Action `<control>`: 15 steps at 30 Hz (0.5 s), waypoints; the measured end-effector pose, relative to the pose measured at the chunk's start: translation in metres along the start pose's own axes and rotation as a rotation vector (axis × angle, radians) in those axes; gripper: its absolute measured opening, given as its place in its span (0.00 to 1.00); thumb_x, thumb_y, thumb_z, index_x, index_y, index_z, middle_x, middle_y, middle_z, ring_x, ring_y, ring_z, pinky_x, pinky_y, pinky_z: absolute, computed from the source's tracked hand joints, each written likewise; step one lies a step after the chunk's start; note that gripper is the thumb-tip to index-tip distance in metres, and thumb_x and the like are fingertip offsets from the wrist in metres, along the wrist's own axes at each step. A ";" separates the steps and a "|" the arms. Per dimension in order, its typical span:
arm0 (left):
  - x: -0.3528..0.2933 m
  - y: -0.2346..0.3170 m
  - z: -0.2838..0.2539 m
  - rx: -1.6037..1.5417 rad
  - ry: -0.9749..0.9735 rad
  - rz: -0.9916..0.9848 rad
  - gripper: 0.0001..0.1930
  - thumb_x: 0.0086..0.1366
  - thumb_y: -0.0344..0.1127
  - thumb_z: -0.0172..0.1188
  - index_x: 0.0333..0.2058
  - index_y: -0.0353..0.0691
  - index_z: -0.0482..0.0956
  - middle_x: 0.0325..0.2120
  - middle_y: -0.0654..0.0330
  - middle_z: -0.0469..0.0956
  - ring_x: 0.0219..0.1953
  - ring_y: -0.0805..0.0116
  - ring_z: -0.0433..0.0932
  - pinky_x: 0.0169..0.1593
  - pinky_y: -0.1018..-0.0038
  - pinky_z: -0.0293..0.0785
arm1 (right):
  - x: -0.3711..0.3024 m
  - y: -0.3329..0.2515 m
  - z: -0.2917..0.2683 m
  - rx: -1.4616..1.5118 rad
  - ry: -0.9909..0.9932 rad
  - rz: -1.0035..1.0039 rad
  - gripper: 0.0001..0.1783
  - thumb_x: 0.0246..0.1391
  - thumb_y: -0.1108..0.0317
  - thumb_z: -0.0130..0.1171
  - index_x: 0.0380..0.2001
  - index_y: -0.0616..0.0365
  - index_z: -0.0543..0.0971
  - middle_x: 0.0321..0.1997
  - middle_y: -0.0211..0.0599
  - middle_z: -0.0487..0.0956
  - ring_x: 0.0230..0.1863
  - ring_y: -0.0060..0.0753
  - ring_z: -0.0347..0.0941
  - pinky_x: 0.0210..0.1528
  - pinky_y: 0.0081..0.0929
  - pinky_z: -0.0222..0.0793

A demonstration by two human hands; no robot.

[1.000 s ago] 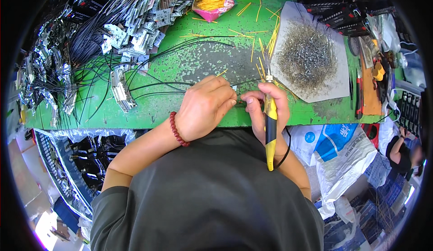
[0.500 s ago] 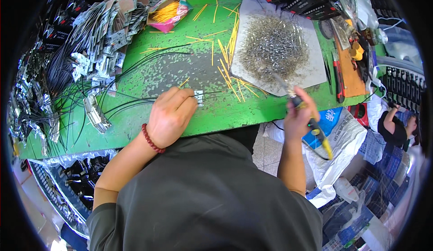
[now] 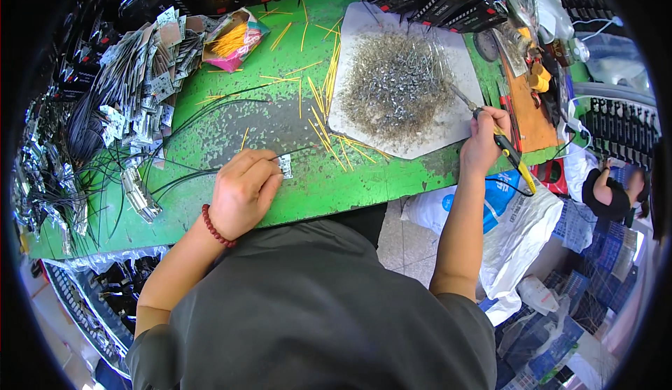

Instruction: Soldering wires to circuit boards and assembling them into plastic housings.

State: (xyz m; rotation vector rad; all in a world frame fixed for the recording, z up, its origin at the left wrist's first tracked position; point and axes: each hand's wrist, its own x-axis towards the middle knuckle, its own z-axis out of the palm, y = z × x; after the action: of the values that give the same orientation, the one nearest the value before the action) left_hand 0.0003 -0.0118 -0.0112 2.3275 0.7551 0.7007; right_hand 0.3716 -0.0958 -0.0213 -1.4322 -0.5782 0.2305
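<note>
My left hand [image 3: 241, 185] rests at the front of the green bench with fingers closed, pinching a small white circuit board [image 3: 285, 166] that shows past the fingertips. Black wires [image 3: 192, 176] run from the left toward this hand, and a dark lead extends to the right beyond the board. In my right hand [image 3: 483, 141] is a soldering iron [image 3: 505, 146] with a yellow and black handle. Its metal tip points up and left, at the right edge of a pile of silvery bits [image 3: 399, 85] on a pale sheet [image 3: 353, 29].
Thin yellow strips [image 3: 329, 75] lie scattered mid-bench, with more in a pink box [image 3: 234, 47]. Wired boards [image 3: 150, 75] are heaped at left. Red-handled pliers [image 3: 509, 113] and an orange-brown board [image 3: 535, 120] are at right. Another person [image 3: 607, 190] sits far right.
My right hand has moved right and away from me with the soldering iron, whose tip is now by the pile's right side. My left hand stays at the circuit board; the view has shifted slightly.
</note>
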 end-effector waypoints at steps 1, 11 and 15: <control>0.001 0.001 0.000 -0.008 0.000 -0.009 0.06 0.49 0.22 0.64 0.27 0.35 0.76 0.32 0.54 0.78 0.33 0.56 0.78 0.37 0.66 0.75 | 0.001 0.001 0.001 0.002 0.001 -0.001 0.03 0.48 0.77 0.56 0.28 0.61 0.74 0.23 0.25 0.71 0.23 0.15 0.64 0.26 0.14 0.57; 0.000 0.003 -0.001 -0.036 0.003 -0.058 0.05 0.50 0.21 0.62 0.26 0.34 0.76 0.32 0.51 0.78 0.33 0.56 0.78 0.38 0.68 0.74 | 0.002 0.009 -0.003 -0.062 0.006 -0.050 0.03 0.48 0.77 0.57 0.28 0.62 0.74 0.25 0.27 0.73 0.25 0.16 0.67 0.28 0.15 0.61; 0.001 0.003 -0.004 -0.044 -0.016 -0.054 0.05 0.51 0.23 0.63 0.26 0.34 0.75 0.32 0.52 0.78 0.33 0.55 0.78 0.37 0.67 0.75 | 0.000 0.010 -0.006 -0.030 0.020 -0.042 0.02 0.52 0.77 0.54 0.29 0.58 0.74 0.26 0.26 0.72 0.24 0.16 0.66 0.27 0.13 0.61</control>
State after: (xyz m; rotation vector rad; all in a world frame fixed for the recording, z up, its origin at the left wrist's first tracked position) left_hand -0.0004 -0.0116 -0.0064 2.2619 0.7839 0.6678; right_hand 0.3767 -0.0994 -0.0313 -1.4486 -0.5966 0.1745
